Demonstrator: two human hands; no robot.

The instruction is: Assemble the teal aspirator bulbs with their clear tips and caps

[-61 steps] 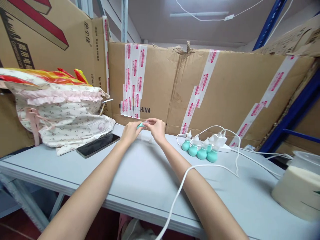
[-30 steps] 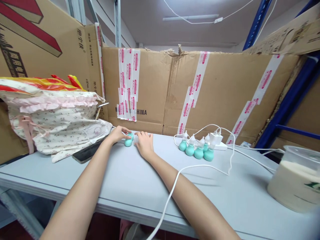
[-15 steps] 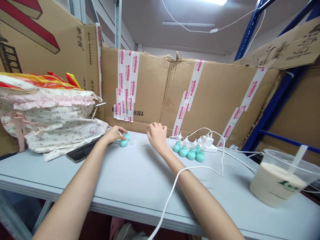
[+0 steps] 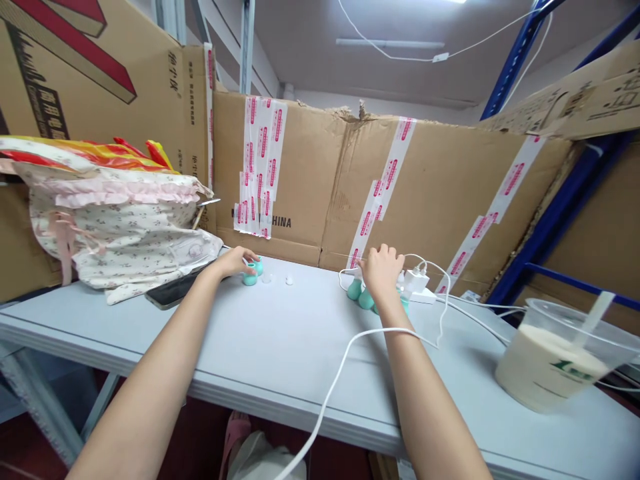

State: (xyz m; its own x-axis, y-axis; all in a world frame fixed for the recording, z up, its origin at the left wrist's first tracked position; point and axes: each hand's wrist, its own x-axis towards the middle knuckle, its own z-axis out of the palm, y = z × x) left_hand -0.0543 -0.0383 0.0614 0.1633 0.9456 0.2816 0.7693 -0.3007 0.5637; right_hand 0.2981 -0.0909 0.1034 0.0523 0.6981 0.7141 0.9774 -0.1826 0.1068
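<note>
My left hand (image 4: pixel 235 262) is at the back left of the table, its fingers curled round a small teal squeeze bulb (image 4: pixel 250 279). A second teal bulb (image 4: pixel 258 266) stands right behind it, by the fingertips. To their right lie a clear cap-like piece (image 4: pixel 269 279) and a small whitish tip (image 4: pixel 289 281). My right hand (image 4: pixel 383 270) is bent over a cluster of teal bulbs (image 4: pixel 366 299) with clear nozzles. Its fingertips are hidden behind the hand, so whether they grip a bulb does not show. The hand covers part of the cluster.
A white charger (image 4: pixel 416 280) and power strip sit beside the cluster. A white cable (image 4: pixel 345 373) loops over the table and across my right forearm. At right stands a drink cup (image 4: pixel 550 360); at left lie a phone (image 4: pixel 173 292) and a floral bag (image 4: pixel 125 227). Cardboard (image 4: pixel 310 167) walls the back.
My right hand has moved right, from mid-table to over the teal bulb cluster. The whitish tip it left behind shows plainly. My left hand stays at its bulb; the view has shifted slightly.
</note>
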